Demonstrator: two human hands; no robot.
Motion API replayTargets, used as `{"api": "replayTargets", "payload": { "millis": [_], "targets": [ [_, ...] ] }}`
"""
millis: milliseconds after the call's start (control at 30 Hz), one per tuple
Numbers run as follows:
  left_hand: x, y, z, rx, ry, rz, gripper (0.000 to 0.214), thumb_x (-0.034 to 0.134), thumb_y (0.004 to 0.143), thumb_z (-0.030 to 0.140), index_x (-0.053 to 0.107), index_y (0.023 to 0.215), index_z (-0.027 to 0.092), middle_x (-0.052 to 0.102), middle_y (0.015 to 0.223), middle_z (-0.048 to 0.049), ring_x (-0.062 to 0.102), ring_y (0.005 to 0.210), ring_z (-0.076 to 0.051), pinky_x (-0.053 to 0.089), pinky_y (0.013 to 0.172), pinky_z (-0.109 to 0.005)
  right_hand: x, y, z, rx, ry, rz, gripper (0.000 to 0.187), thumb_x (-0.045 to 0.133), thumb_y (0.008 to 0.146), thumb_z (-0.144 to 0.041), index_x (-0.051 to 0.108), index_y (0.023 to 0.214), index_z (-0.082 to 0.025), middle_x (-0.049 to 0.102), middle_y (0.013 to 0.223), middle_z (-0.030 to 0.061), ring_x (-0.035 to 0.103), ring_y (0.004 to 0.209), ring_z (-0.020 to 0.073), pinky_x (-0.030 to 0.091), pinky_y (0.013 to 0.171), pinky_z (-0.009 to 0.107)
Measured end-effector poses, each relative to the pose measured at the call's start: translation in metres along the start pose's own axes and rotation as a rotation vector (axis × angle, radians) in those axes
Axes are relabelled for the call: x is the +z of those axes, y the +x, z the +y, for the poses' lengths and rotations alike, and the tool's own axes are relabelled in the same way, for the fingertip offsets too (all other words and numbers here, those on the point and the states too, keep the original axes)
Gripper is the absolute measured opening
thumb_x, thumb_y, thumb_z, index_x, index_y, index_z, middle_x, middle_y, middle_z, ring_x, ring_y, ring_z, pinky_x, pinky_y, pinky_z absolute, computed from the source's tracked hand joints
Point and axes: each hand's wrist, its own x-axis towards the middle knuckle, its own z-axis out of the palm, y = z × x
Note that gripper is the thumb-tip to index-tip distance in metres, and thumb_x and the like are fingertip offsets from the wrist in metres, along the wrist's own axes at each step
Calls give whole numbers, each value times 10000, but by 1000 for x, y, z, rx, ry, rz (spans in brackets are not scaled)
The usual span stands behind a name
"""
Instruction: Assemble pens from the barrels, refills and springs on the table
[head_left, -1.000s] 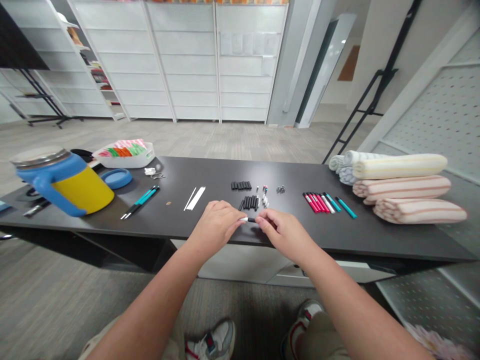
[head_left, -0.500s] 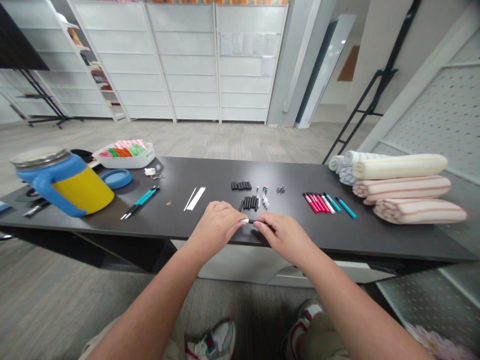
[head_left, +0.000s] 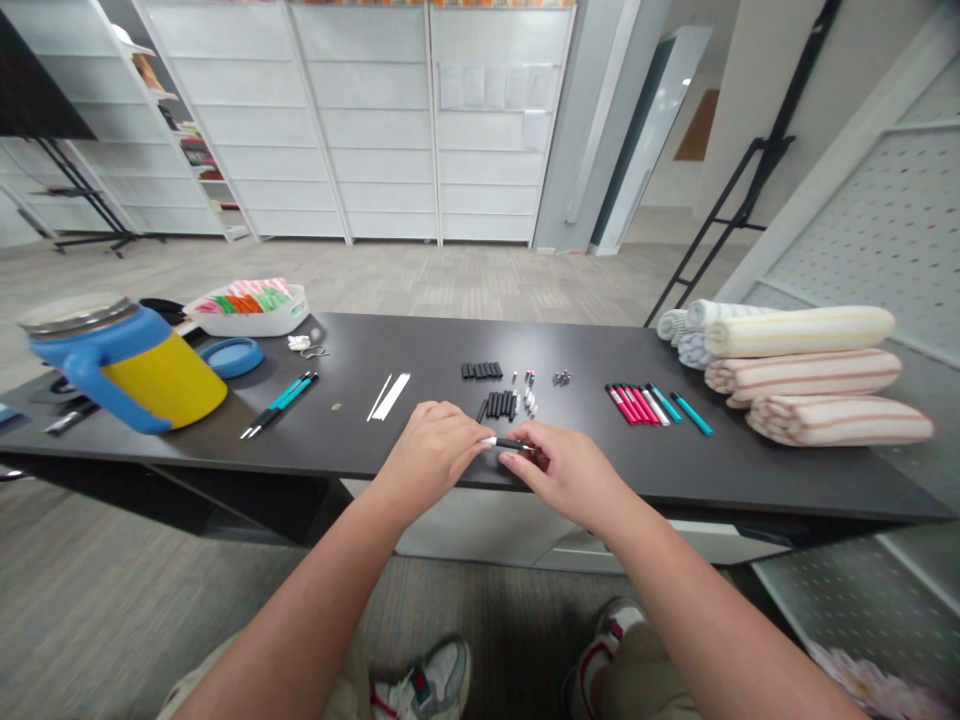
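Just above the desk's front edge, a partly built pen (head_left: 510,443), white at one end and black along its length, lies level between my hands. My left hand (head_left: 442,445) is closed on its white end. My right hand (head_left: 559,465) curls round the black end, thumb lowered a little from the shaft; the fingertips behind it are partly hidden. Just beyond are short black tubes (head_left: 499,405), a row of black grips (head_left: 481,371), small white parts (head_left: 531,400) and tiny metal tips (head_left: 562,379). Thin white sticks (head_left: 391,397) lie left, red barrels (head_left: 630,405) right.
Teal-and-black pens (head_left: 281,405) lie on the left of the dark desk (head_left: 375,340), near a blue and yellow mug (head_left: 135,370), a blue lid (head_left: 232,357) and a white basket (head_left: 251,318). Teal barrels (head_left: 691,413) and rolled towels (head_left: 817,375) are at right.
My right thumb has dropped away from the shaft and the fingers have opened slightly, showing more of the black part. My left hand stays in place.
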Motion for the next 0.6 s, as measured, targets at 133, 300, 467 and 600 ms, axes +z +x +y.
{"api": "replayTargets", "payload": {
  "millis": [133,300,467,600],
  "targets": [
    [0,-1,1,7,2,13,156,602,1054,280,737,1105,220,784,1017,-47,640,993,-250,394,952,-438,0,0,0,-54,25,-2,242,531,1069,-364,696,947,-235,736,865,14,645,768,176,391,685,288],
    [-1,2,0,-171,-198,274,370,774,945,334,663,1292,273,737,1239,-72,647,1111,-262,431,1032,-452,1,-3,3,-15,82,137,254,519,1072,-374,711,992,-228,723,809,11,646,724,174,410,665,285],
    [4,12,6,-526,-938,405,554,776,932,440,577,1389,200,693,1317,-151,676,1080,-240,504,1002,-404,3,-7,2,33,130,298,260,546,1054,-408,723,1060,-218,723,782,13,635,658,167,422,622,282],
    [11,17,20,-605,-1426,358,352,680,997,485,696,1118,155,747,1123,-140,685,1075,-236,496,1043,-394,5,-7,-2,-31,113,217,251,581,1036,-412,725,1119,-224,759,907,36,657,710,169,458,669,282]
  ]
}}
